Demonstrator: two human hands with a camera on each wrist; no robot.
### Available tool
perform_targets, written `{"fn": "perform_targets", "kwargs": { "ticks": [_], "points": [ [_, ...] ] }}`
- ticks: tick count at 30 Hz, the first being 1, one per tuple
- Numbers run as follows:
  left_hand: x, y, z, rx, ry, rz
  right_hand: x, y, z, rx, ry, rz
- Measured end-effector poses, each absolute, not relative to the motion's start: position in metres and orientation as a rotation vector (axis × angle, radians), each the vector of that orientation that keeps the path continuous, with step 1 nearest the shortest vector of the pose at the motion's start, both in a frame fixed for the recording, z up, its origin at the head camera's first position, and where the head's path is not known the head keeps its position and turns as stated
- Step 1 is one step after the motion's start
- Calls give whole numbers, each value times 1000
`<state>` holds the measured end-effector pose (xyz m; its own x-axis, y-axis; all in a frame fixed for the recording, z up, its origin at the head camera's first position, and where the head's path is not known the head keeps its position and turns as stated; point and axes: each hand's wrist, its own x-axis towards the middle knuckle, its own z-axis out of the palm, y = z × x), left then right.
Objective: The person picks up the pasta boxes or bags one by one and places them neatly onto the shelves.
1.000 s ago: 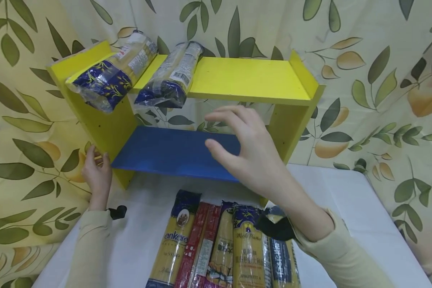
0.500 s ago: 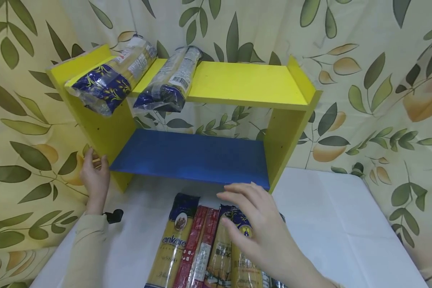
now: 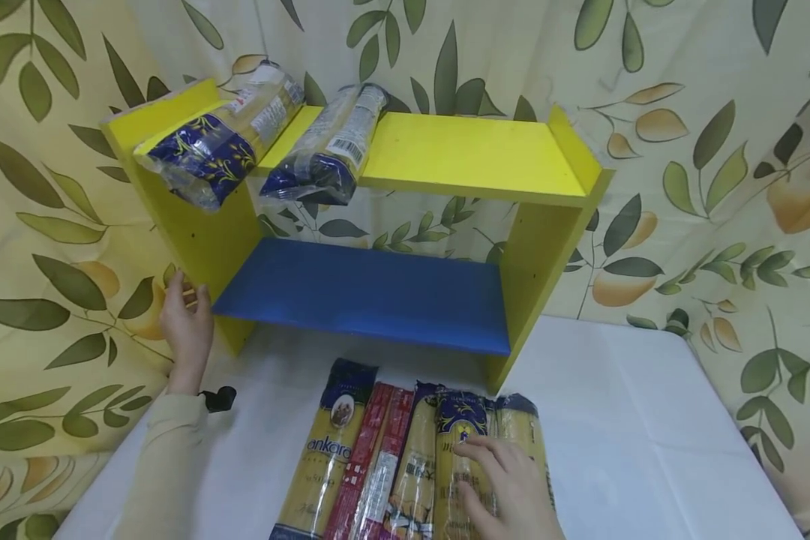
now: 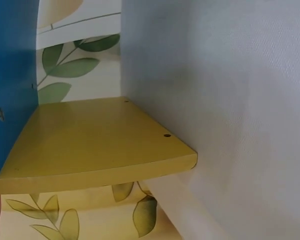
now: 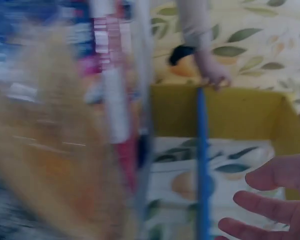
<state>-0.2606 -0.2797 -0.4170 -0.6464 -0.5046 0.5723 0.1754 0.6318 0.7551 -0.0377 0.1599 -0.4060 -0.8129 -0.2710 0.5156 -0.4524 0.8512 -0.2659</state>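
Head view: a blue-and-gold pasta packet [image 3: 448, 469] lies at five o'clock on a white tabletop [image 3: 621, 435] below a person's right grip [image 3: 509, 484], spread and pinching nothing. Packets lie in a row, seemingly so each lifts singly; an end packet [image 3: 317, 465], toward seven o'clock, reads "ankara." Near half past eight, the left grip [image 3: 187, 330], whether pinching unclear, probably steadies a yellow-and-blue shelf unit [image 3: 472, 154]. A barcoded packet [image 3: 331, 142] tops it at eleven.
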Motion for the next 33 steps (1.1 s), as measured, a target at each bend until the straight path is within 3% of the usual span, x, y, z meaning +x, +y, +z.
{"fn": "perform_targets", "kwargs": {
  "ticks": [8,13,18,33],
  "points": [
    [-258,-285,-412,275,-2036,-1083,-20,163,-455,331,-2804,294],
    [-253,-289,-410,282,-2060,-1056,-6,156,-470,176,-2887,441],
    [-251,-290,-410,269,-2058,-1036,-1,152,-470,21,-3001,635],
    [-258,-279,-410,240,-2058,-1035,-19,154,-458,-87,-3322,899]
  ]
}}
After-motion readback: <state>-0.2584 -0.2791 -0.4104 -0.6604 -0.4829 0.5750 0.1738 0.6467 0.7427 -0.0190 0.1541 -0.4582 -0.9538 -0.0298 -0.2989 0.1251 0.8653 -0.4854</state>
